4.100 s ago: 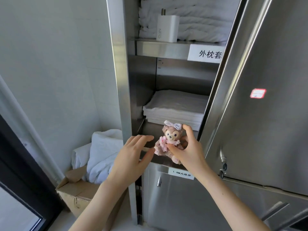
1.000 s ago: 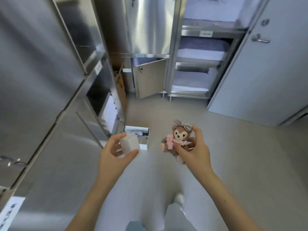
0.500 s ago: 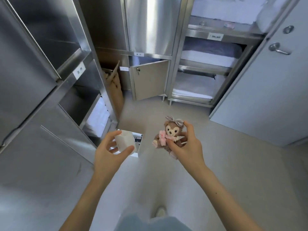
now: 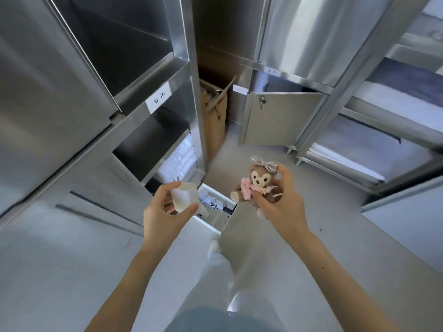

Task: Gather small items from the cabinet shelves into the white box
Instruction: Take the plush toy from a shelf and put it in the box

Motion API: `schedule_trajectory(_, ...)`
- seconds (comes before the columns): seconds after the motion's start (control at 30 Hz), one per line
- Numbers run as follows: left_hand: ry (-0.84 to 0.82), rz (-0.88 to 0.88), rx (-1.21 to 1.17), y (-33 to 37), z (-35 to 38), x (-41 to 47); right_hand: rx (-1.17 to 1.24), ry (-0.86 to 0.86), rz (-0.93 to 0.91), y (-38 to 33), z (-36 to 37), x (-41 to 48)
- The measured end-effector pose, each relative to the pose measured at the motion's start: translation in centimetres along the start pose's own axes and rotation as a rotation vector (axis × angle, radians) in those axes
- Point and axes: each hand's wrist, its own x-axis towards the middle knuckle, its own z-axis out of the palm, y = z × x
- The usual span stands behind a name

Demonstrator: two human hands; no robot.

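Observation:
My left hand grips a white plug-in charger, its prongs pointing up and left. A small brown plush bear with a grey bow and a pink scarf is held in my right hand. Both hands hover above the white box, which sits on the floor at the foot of the steel cabinet. Several small dark and white items lie inside the box, partly hidden by my left hand. My leg covers the box's near right corner.
Stainless steel cabinets stand on the left and at the back, with folded white linen on a low shelf. A cardboard box stands in the corner. A low cabinet door hangs open. Grey floor stretches to the right.
My view turned away from the shelf to the floor. Both hands, the left one now holding the charger, came closer over the white box, and my leg stepped forward beside it.

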Motion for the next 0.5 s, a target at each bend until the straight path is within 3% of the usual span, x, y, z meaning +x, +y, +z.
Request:
schedule_trajectory(0.27,0.02,-0.128,0.012,-10.4,7.7,11.9,-0.048,-0.177,-0.065,10.5,8.5,14.4)
schedule_trajectory(0.5,0.084,-0.134,0.058,-30.7,18.1,19.4,-0.052,-0.335,-0.168,31.6,21.8,21.4)
